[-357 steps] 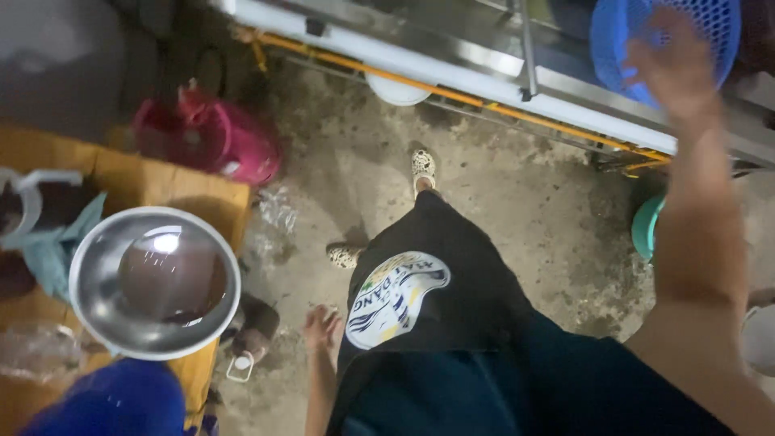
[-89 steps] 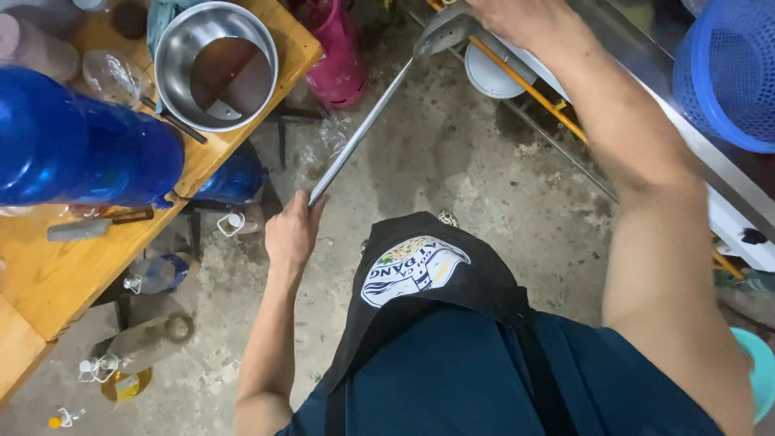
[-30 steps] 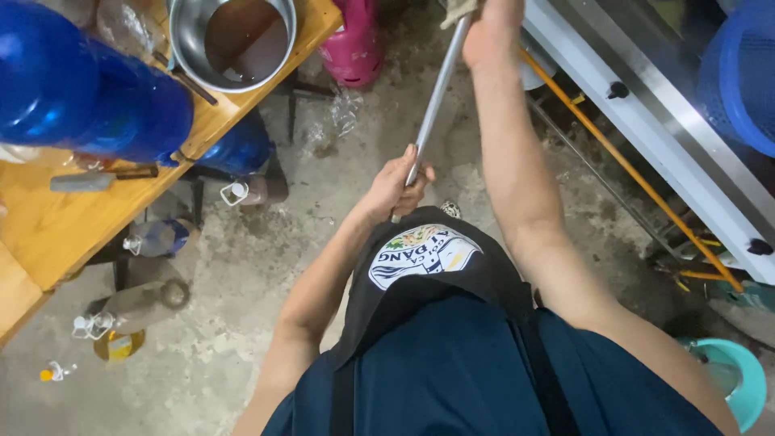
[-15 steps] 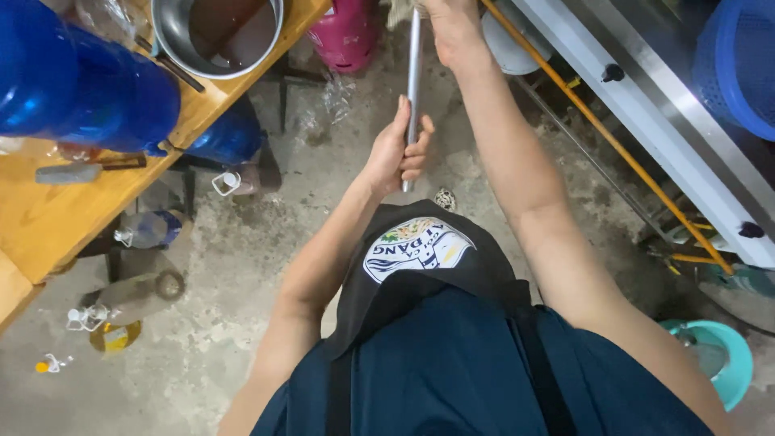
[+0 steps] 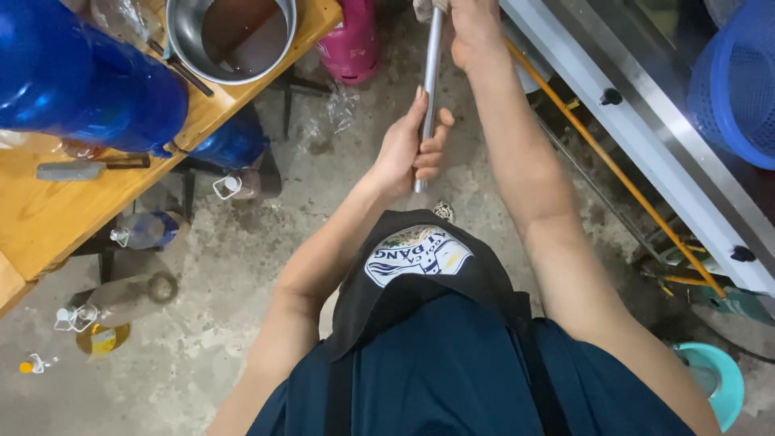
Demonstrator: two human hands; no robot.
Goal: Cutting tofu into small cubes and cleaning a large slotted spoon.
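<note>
A long grey metal pole (image 5: 432, 73) runs almost straight up the middle of the view, from in front of my waist to the top edge. My left hand (image 5: 408, 145) is closed around its lower end. My right hand (image 5: 472, 28) grips it higher up, at the top edge, where a pale cloth-like head of the pole is partly cut off. My black apron with a round badge (image 5: 416, 254) hangs below the hands.
A wooden table (image 5: 56, 218) at left carries a steel pot (image 5: 230, 40) and a large blue water jug (image 5: 81, 77). A pink gas cylinder (image 5: 351, 44) stands on the concrete floor. Plastic bottles (image 5: 141, 230) lie under the table. A steel counter (image 5: 638, 129) runs along the right, with a blue basket (image 5: 739, 81).
The pole has swung from a slant to nearly upright in the view. My left hand has slid along it and both hands keep their hold. The view has shifted slightly.
</note>
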